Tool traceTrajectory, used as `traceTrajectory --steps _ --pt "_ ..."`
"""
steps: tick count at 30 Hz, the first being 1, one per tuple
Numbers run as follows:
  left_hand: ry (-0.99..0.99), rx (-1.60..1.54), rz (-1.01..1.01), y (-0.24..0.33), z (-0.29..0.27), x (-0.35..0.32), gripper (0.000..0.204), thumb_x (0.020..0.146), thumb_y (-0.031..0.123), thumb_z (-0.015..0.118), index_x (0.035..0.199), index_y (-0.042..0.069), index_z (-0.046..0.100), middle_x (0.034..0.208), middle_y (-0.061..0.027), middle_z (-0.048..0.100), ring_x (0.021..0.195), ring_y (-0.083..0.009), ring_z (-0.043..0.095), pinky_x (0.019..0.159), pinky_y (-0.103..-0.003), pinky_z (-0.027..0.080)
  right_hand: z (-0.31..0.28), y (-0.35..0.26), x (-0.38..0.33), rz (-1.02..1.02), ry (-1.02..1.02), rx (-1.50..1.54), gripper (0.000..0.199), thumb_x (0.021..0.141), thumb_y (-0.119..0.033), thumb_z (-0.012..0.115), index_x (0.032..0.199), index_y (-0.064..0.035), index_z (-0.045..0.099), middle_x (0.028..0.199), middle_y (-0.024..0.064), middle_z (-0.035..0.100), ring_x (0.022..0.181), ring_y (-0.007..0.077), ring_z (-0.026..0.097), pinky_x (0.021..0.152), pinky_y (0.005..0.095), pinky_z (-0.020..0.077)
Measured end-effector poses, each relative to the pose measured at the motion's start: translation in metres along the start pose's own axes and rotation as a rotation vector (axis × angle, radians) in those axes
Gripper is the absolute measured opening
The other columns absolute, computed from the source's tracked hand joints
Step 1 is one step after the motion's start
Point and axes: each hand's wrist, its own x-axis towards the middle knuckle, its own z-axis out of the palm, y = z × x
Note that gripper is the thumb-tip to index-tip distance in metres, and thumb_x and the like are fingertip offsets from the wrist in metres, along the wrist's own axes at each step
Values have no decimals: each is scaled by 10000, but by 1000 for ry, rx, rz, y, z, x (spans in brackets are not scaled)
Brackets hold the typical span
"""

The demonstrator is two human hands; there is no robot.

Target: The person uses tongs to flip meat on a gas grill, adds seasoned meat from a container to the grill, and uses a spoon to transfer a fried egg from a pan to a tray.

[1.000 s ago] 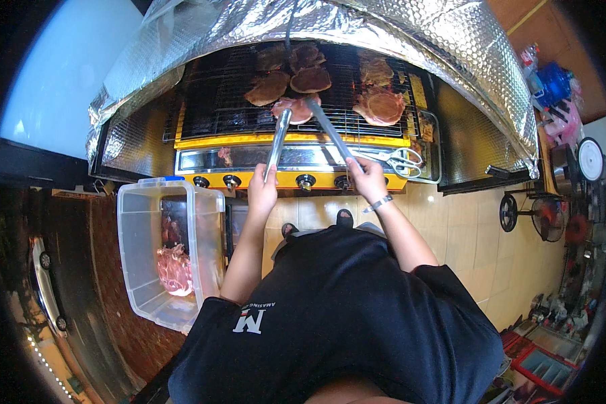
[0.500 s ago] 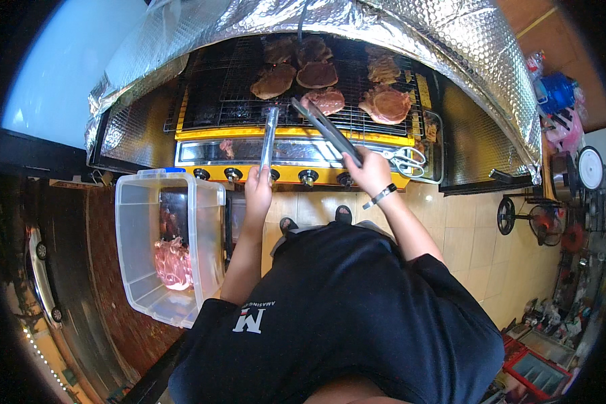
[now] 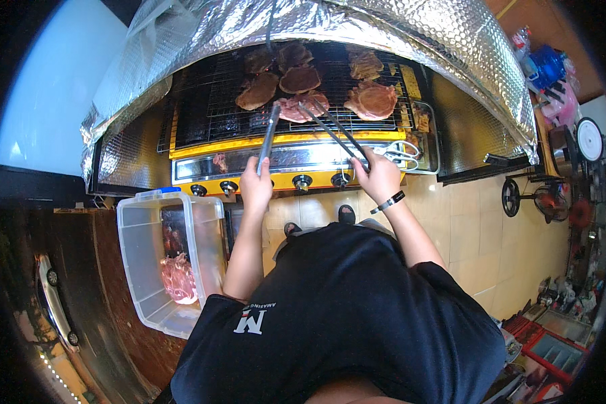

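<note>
My left hand (image 3: pixel 256 185) grips metal tongs (image 3: pixel 269 135) that reach up over the front edge of the grill rack (image 3: pixel 202 108). My right hand (image 3: pixel 377 176) grips a second pair of tongs (image 3: pixel 330 128) whose tips lie at a pale raw meat slice (image 3: pixel 301 108) on the rack. Browner meat pieces (image 3: pixel 370 101) lie around it on the wire grid. The yellow-fronted grill (image 3: pixel 195 145) has a row of knobs just above my hands. A wristband sits on my right wrist.
A clear plastic bin (image 3: pixel 141 236) with raw meat (image 3: pixel 178 277) stands at my left. Silver bubble foil (image 3: pixel 411 27) arches over the grill. A fan (image 3: pixel 518 196) and cluttered shelves line the right side; tiled floor lies below.
The pale meat slice, earlier held between the two tongs near the front edge, now lies on the rack. My left tongs have drawn back to the left of it.
</note>
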Motion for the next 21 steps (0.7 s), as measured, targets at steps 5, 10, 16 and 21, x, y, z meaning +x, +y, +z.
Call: traceTrajectory --steps 5,10,16,21 --pt "27 87 -50 -15 -10 13 324 903 341 516 908 19 553 704 -224 598 697 -412 591 630 -442 444 7 7 -3 1 -2 -3 336 807 -296 606 1038 -52 629 738 162 648 643 314 633 561 411 497" --pt "14 230 204 12 -10 2 310 909 325 485 950 21 534 725 -255 604 726 -452 590 629 -514 443 5 8 -1 44 -14 18 324 829 -322 602 1011 -59 652 705 163 640 621 322 625 555 410 488" --pt "84 333 282 11 15 28 319 900 312 493 948 -2 529 707 -259 604 707 -445 598 627 -512 464 9 10 -2 52 -16 67 313 816 -311 610 1000 -63 655 707 166 639 631 330 625 562 415 489" --pt "67 328 239 23 17 25 351 901 313 492 978 -27 532 719 -259 609 713 -437 603 640 -500 474 16 19 -8 -3 57 42 337 792 -292 623 1039 -63 638 725 154 647 634 326 627 559 420 493"
